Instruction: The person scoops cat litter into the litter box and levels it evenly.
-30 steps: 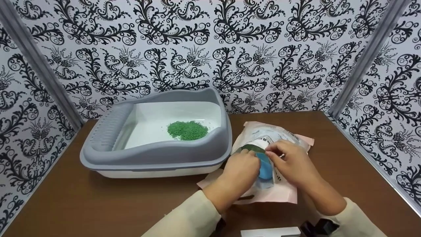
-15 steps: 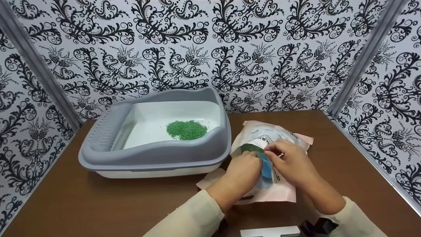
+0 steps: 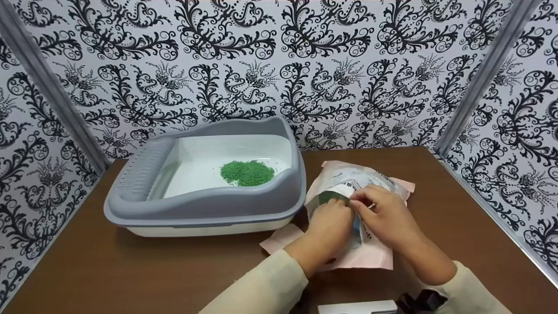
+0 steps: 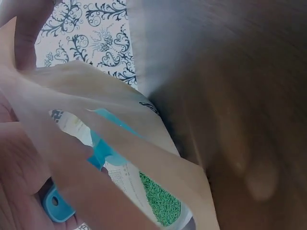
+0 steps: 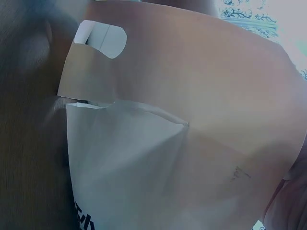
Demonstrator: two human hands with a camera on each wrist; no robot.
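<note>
We have the pink bag (image 3: 378,258) under both hands on the bench (image 3: 174,270), running near to far, with our left hand (image 3: 332,224), on its left side, gripping the blue tool (image 4: 58,211) while our right hand (image 3: 384,214) pinches the bag's torn edge.

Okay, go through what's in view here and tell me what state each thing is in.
Gray tray: upright, open at the top.
Green pellets: loose, heaped near the tray's right end.
Pale bag: opened, lying on the table.
Blue scoop: gripped, partly hidden.
Left hand: curled round the scoop.
Right hand: pinching the bag's open edge.
White object: cut off by the frame, state unclear.
</note>
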